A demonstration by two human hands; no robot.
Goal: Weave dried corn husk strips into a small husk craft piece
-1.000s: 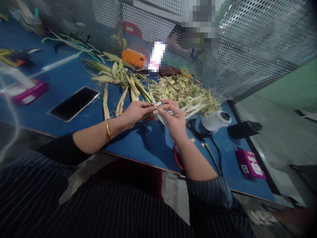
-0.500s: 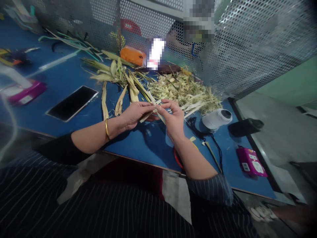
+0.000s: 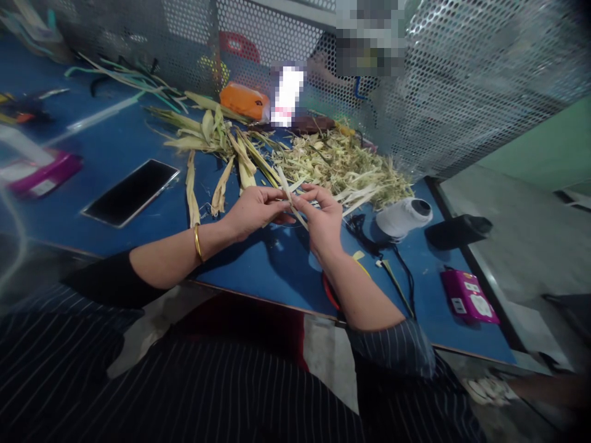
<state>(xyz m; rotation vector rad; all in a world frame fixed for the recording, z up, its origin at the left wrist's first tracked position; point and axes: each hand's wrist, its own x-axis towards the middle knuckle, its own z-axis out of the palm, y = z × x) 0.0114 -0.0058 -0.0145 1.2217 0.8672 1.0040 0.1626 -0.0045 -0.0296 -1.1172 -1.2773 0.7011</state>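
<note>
Pale strips (image 3: 283, 183): end seen earlier beneath left hand (image 3: 250, 212) now out of view. Strips pinched in fingertips of left and right hand (image 3: 325, 223), above bench (image 3: 249, 271), between front edge and fibre heap (image 3: 330, 160).

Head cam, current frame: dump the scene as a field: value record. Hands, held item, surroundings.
left hand: left hand, fingertips pinching, gold bangle on wrist
right hand: right hand, fingertips pinching, close to the left
held: pale strips, crossing between the hands
beyond hands: shredded plant pile, leaf bundle, orange pack
left side: dark-screened phone
right side: white spool, black cylinder
surface: blue tabletop
</note>
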